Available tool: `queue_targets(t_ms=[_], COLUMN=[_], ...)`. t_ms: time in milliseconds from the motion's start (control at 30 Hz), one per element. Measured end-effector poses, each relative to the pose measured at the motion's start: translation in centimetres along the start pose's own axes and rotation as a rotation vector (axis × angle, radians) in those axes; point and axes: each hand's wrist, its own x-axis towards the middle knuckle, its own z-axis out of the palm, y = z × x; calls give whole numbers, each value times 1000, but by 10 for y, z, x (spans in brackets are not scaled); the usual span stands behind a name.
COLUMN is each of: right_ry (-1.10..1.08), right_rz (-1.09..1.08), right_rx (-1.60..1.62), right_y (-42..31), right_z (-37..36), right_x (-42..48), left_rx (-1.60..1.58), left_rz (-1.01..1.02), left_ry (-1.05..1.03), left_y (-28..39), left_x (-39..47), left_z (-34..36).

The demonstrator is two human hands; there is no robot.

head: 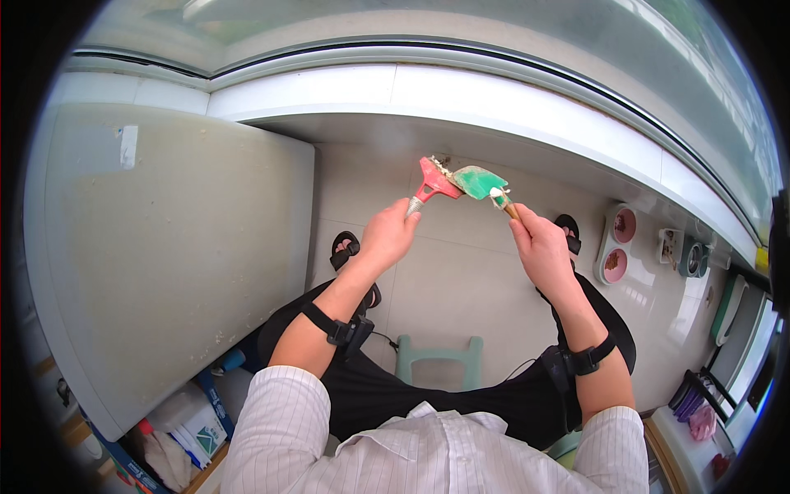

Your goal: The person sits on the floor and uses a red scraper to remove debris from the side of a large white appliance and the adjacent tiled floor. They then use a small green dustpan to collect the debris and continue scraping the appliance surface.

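Observation:
Near the middle of the head view, my left hand [390, 233] grips the metal handle of a red scraper [436, 179]. Pale flaky debris clings to the scraper's head. My right hand [543, 242] is closed around the wooden handle of a small green trowel [480, 182], whose blade is soiled and chipped at its rim. The trowel's tip meets or overlaps the right side of the scraper's head; which of these I cannot tell. Some whitish material hangs at the neck of the trowel. Both tools are held up over the tiled floor [444, 272], near the wall below the window ledge.
A large pale cabinet-like surface [179, 247] with scattered crumbs stands at the left. The white window ledge [432, 89] runs across the front. At the right, a pet feeder with two pink bowls [624, 225] sits on the floor. A green plastic stool [439, 355] is between my legs.

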Motion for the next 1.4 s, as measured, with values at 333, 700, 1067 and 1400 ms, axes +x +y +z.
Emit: queue_targets(t_ms=[333,700,1067,1400], right_ry=[64,114,-2,62], right_rz=[-51,95,155,-9], right_rx=[5,32,129,-58], right_y=[9,2,-16,-7], right_z=[11,25,9,24], right_x=[2,33,23,28], left_rx=[156,77,10,114], left_rz=[40,13,83,136], left_ry=[-61,-88,85,79], left_y=[10,19,-1,10], left_x=[-2,-4,4,-4], left_z=[0,6,-2,1])
